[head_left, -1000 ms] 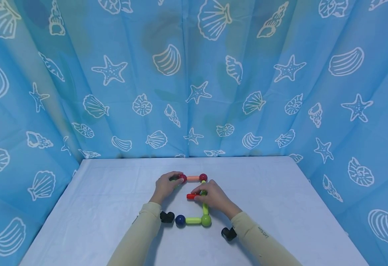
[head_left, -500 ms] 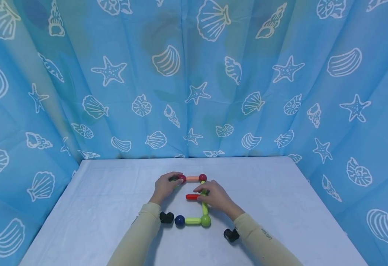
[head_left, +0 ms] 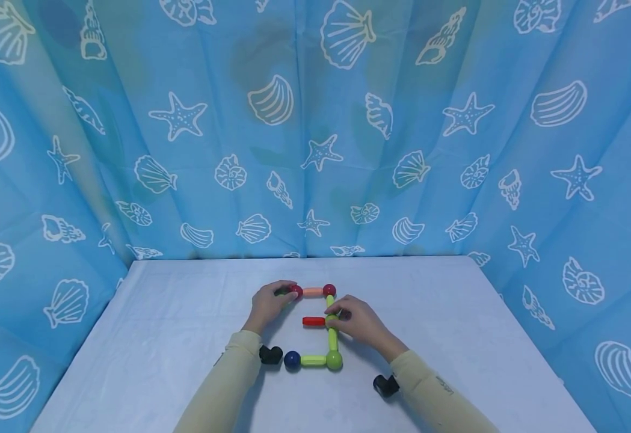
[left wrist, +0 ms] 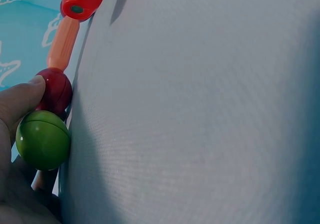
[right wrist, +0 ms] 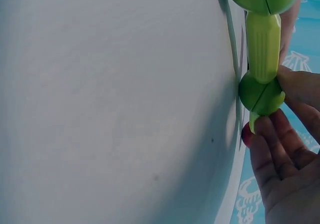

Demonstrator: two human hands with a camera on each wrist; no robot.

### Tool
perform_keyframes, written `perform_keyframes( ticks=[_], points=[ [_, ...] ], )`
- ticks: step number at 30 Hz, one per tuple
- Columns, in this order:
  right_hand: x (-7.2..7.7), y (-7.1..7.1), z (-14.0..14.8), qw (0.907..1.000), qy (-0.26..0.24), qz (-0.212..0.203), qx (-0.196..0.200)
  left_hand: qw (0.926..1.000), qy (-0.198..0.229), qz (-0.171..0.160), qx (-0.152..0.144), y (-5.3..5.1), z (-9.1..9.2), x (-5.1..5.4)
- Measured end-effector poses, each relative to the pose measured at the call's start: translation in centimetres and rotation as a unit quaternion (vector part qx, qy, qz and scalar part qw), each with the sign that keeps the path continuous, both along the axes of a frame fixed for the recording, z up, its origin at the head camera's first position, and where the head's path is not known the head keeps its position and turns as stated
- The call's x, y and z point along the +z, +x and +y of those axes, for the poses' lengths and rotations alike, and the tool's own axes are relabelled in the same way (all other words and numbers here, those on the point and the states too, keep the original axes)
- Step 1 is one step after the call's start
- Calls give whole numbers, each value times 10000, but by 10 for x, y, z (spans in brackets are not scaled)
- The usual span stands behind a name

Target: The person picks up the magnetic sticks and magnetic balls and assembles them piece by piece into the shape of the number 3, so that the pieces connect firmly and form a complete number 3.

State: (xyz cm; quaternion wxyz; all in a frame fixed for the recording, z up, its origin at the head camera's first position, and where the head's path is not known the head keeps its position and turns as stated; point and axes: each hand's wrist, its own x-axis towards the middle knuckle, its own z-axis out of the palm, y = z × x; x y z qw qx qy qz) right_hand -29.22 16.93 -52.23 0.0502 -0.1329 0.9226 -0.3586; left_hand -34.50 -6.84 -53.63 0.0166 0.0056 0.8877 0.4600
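Note:
Coloured balls and magnetic-looking rods lie joined on the table. My left hand [head_left: 269, 305] grips a dark red ball [left wrist: 55, 90] at the far left corner, its thumb on it; a green ball [left wrist: 44, 140] sits beside it near the palm. My right hand [head_left: 363, 323] pinches the middle green ball [right wrist: 261, 93] with thumb and fingers. From that ball a red rod [head_left: 313, 322] points left, its left end free. An orange rod [head_left: 313, 291] links the two red balls at the far side. Yellow-green rods [head_left: 333, 341] run down the right side.
At the near side, a green ball [head_left: 334, 360], a yellow-green rod [head_left: 313, 360] and a dark blue ball [head_left: 292, 360] are in line. Black wrist cameras [head_left: 270, 355] sit by both forearms. A blue shell-patterned curtain [head_left: 304, 120] surrounds the white table [head_left: 429, 288].
My right hand has let go of the red rod and shifted right onto the middle green ball. The red rod stays against that ball. My left hand keeps its place.

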Motion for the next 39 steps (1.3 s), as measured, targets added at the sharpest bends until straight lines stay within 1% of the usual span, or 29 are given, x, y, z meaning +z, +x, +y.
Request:
perform_keyframes(
  ticks=[9, 17, 24, 28, 32, 35, 39],
  points=[
    [-4, 1, 9, 9997, -36, -260, 9, 10000, -10, 1, 30, 0, 0, 0],
    [-6, 0, 10, 9993, -103, -342, -53, 9999, 97, -44, 57, -1, 1, -2],
    [-4, 1, 9, 9991, -177, -383, -92, 9998, 175, 40, -28, 1, -1, -2],
    [-3, 2, 8, 9988, -183, -440, -138, 9996, 285, -3, 46, 1, -3, -5],
    [-4, 2, 8, 9987, -196, -442, -154, 9991, 382, -67, 184, 4, -6, -6],
    [-5, 2, 8, 9988, -187, -431, -170, 9989, 399, -57, 226, 7, -10, -6],
    [-7, 2, 8, 9986, -186, -439, -233, 9994, 275, 20, 210, 12, -14, -7]
  ],
)
